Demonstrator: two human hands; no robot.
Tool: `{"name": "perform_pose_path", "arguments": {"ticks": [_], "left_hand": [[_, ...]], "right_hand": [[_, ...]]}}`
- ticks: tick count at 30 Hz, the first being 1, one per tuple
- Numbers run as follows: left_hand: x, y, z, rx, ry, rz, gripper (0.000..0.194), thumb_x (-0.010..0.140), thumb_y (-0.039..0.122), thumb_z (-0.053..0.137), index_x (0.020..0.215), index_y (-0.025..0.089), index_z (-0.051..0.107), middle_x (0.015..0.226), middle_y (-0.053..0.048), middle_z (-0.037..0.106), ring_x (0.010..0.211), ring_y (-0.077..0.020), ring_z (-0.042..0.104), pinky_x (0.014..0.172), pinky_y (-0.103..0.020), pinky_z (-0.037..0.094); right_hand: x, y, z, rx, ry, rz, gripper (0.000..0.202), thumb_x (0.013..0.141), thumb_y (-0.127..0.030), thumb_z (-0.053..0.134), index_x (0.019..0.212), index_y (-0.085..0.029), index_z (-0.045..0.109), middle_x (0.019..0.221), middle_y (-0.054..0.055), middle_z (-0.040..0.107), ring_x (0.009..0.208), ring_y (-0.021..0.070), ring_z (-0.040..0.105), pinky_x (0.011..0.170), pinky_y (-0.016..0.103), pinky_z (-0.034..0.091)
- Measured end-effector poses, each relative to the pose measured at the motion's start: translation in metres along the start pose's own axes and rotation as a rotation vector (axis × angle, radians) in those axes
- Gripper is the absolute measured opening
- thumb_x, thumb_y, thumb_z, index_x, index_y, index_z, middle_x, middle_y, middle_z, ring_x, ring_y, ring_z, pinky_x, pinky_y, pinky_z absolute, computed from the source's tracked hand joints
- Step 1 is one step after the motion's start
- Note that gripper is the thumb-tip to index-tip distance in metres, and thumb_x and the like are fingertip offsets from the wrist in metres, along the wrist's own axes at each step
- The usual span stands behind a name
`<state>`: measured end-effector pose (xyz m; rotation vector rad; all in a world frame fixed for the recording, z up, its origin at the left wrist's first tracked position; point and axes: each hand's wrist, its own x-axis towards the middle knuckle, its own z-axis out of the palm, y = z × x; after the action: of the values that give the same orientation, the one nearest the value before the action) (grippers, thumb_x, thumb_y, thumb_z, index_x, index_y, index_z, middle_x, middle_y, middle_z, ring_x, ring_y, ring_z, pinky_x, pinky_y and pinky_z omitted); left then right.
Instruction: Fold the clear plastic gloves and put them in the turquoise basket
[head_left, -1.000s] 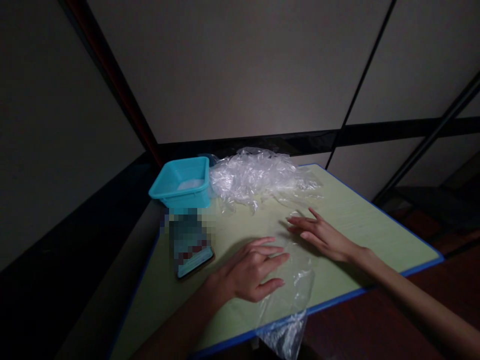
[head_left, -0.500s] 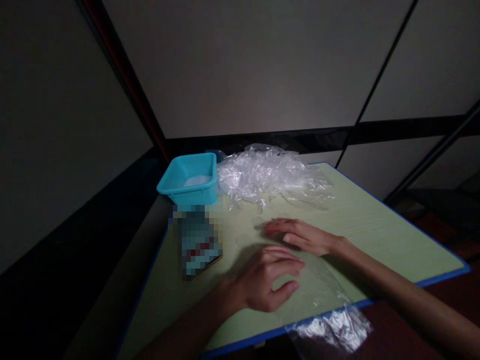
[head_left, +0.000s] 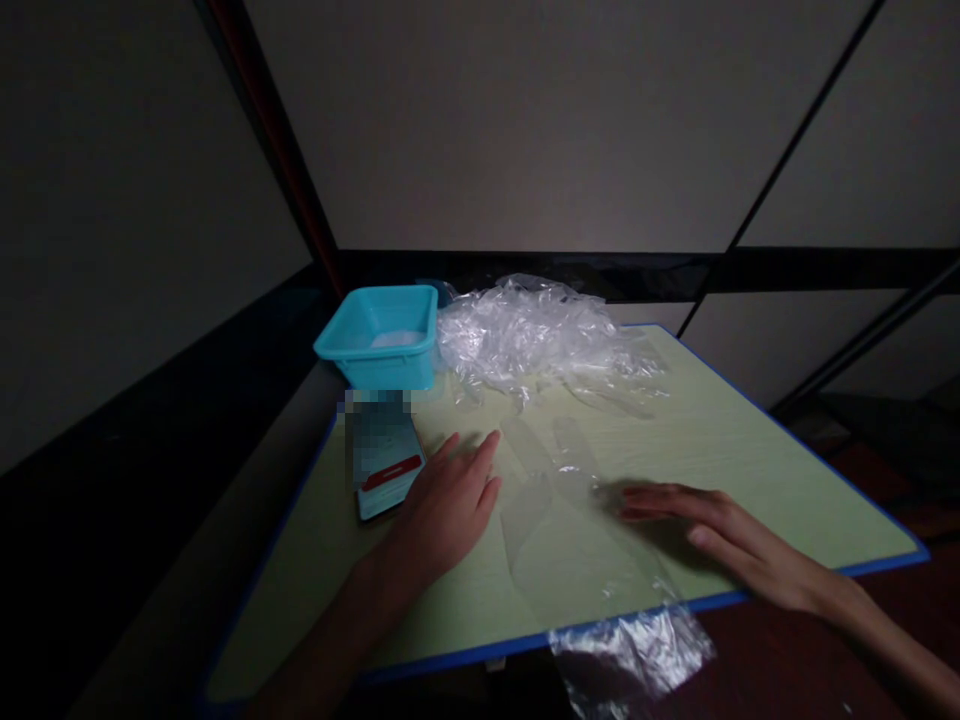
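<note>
A clear plastic piece shaped like a glove [head_left: 577, 540] lies flat on the pale green table [head_left: 465, 615], its crinkled lower end hanging over the front edge. To its left, my left hand [head_left: 454, 505] holds nothing, fingers apart, beside a phone [head_left: 390, 460] with a lit screen. My right hand [head_left: 712, 525] is at the right side of the plastic, fingers stretched out and thumb apart, with nothing held. Behind both hands sits a heap of clear crinkled plastic [head_left: 540, 335].
At the back left of the table stands a turquoise basket [head_left: 386, 370] with something whitish inside. Blue trim [head_left: 465, 658] runs along the table's edge. Pale panels with dark bands [head_left: 525, 130] rise behind the table.
My hands have moved apart, the left one toward the phone and the right one to the right. More of the flat plastic now shows between them. The view has shifted slightly.
</note>
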<state>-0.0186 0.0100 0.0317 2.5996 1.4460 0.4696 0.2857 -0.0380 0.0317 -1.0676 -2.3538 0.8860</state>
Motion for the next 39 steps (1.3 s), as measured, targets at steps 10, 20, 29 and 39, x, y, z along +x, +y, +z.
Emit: {"name": "perform_pose_path", "arguments": {"ticks": [10,20,29,39], "left_hand": [[0.01,-0.015,0.001,-0.517,0.029,-0.084,0.038,0.082,0.031,0.043,0.114,0.014,0.055,0.127,-0.011,0.053,0.119,-0.0228,0.047,0.103,-0.041,0.031],[0.006,0.006,0.022,-1.532,-0.271,-0.305,0.058,0.071,0.063,0.056,0.089,0.009,0.068,0.1,-0.017,0.068,0.099,-0.0306,0.061,0.094,-0.044,0.04],[0.002,0.004,0.036,-1.545,-0.219,-0.301,0.058,0.071,0.063,0.057,0.09,0.009,0.068,0.1,-0.017,0.068,0.098,-0.0315,0.061,0.093,-0.045,0.039],[0.002,-0.004,0.021,-1.708,-0.133,-0.244,0.055,0.083,0.057,0.038,0.09,0.01,0.066,0.104,-0.016,0.067,0.104,-0.0318,0.059,0.099,-0.049,0.031]], "right_hand": [[0.01,-0.016,0.004,0.074,-0.031,-0.054,0.045,0.091,-0.049,0.035,0.13,-0.029,0.044,0.132,0.007,0.048,0.125,0.0255,0.037,0.102,0.048,0.028],[0.092,-0.003,0.028,0.969,-0.042,-0.092,0.058,0.083,-0.067,0.031,0.093,-0.015,0.053,0.071,0.003,0.058,0.064,0.0131,0.054,0.063,0.029,0.043],[0.094,0.015,0.042,0.947,-0.067,-0.047,0.052,0.081,-0.063,0.043,0.078,-0.012,0.054,0.067,0.004,0.058,0.061,0.0114,0.051,0.057,0.024,0.038],[0.092,0.014,0.029,1.055,0.056,-0.112,0.052,0.082,-0.069,0.031,0.08,-0.02,0.048,0.063,-0.001,0.056,0.053,0.0103,0.049,0.066,0.031,0.046]]}}
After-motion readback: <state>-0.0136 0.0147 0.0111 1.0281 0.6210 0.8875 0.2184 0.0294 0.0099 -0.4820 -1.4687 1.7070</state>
